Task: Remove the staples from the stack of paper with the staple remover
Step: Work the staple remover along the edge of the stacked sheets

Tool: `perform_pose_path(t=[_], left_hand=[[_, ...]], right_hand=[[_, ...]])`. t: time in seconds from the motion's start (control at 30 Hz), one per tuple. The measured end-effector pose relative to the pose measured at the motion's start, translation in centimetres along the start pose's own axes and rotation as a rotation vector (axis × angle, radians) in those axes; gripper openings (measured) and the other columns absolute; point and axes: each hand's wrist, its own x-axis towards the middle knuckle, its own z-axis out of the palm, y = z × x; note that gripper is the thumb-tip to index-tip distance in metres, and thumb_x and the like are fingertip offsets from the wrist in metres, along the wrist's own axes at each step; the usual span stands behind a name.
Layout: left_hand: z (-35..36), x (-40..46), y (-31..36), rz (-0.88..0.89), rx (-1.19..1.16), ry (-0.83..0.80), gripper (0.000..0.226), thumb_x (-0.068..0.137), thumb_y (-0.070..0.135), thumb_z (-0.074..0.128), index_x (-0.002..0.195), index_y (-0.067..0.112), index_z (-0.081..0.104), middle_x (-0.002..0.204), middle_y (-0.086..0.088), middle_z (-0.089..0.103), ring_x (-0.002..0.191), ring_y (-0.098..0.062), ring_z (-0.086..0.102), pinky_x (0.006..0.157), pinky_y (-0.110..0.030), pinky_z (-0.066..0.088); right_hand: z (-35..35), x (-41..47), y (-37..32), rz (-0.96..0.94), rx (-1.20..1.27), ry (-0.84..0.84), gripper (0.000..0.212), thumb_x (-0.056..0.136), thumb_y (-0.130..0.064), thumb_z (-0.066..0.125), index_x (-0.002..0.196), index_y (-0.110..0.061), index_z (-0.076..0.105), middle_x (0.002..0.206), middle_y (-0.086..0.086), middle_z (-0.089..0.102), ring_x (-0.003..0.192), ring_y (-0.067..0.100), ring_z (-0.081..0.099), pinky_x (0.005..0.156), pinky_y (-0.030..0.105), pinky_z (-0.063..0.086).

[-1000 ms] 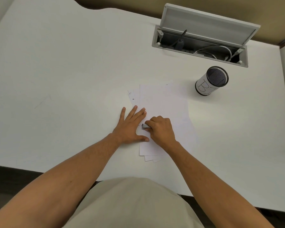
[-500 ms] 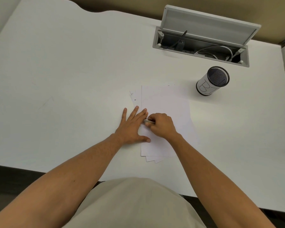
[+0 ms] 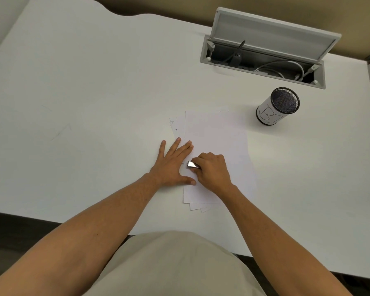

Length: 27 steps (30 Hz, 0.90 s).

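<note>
The staple remover [image 3: 193, 165] is a small shiny metal piece lying low over the left edge of the stack of paper [image 3: 217, 146], about halfway along that edge. Only its left end shows; the rest is hidden inside the right hand [image 3: 212, 170], whose grip is closed round it, fingers curled over the top and thumb tucked beneath. The tool's visible tip points left, toward the gap between the two hands, and sits just beside the left hand's forefinger side without clearly touching it. No staple can be made out at this size.

The left hand [image 3: 173, 165] lies flat with straight, spread fingers, its grip open, holding nothing. Its palm rests on the table [image 3: 83, 92], while its forefinger and thumb reach onto the left margin of the paper, pressing it down on either side of the tool.

The stack lies near the middle of the white table, sheets slightly fanned so that lower corners peek out at the near end and at the far left, where a little print shows.

Well apart, to the far right, stands a mesh pen cup [image 3: 277, 106] with a white wrap. Beyond it an open cable hatch [image 3: 265, 48] is set into the table, lid raised, with cables inside.
</note>
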Motion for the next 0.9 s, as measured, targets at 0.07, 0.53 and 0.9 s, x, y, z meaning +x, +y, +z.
perform_pose_path(t=[0.07,0.53,0.9], left_hand=[[0.0,0.0,0.0,0.001,0.005,0.001,0.121,0.063,0.095,0.034,0.155,0.027,-0.005,0.162,0.013,-0.011,0.141,-0.007,-0.033,0.111,-0.052,-0.027],[-0.4,0.1,0.3,-0.013,0.004,-0.035,0.12,0.066,0.09,0.044,0.155,0.026,-0.006,0.162,0.012,-0.013,0.145,-0.013,-0.027,0.111,-0.053,-0.027],[-0.5,0.1,0.4,-0.024,0.023,-0.048,0.121,0.065,0.091,0.043,0.154,0.027,-0.009,0.163,0.011,-0.013,0.145,-0.013,-0.027,0.111,-0.053,-0.026]], right_hand=[[0.1,0.0,-0.1,-0.005,-0.01,0.011,0.009,0.088,-0.024,0.066,0.088,-0.017,0.072,0.075,0.002,0.064,0.071,0.025,0.056,0.066,0.036,0.032],[0.4,0.1,-0.2,-0.014,0.028,0.065,0.003,0.079,-0.016,0.074,0.08,-0.015,0.072,0.071,0.002,0.065,0.065,0.026,0.057,0.063,0.034,0.031],[1.9,-1.4,0.5,-0.116,-0.005,0.272,0.016,0.073,-0.007,0.08,0.087,-0.013,0.072,0.079,0.002,0.069,0.076,0.025,0.063,0.078,0.042,0.045]])
